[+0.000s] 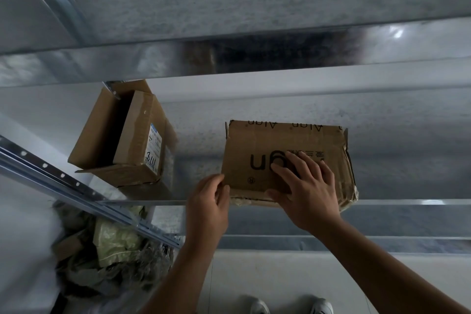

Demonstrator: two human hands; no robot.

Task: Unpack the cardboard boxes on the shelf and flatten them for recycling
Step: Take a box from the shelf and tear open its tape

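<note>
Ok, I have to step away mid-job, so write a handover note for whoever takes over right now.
Hands: the left hand curls its fingers at the front-left corner of the printed box; the right hand lies flat on its top.
Things: the printed box sits closed at the front edge of the shelf. The open box stands to its left, flaps apart, its inside too dark to see.
Done: one box opened.
Left: open the printed box, check both for contents, flatten both.
</note>
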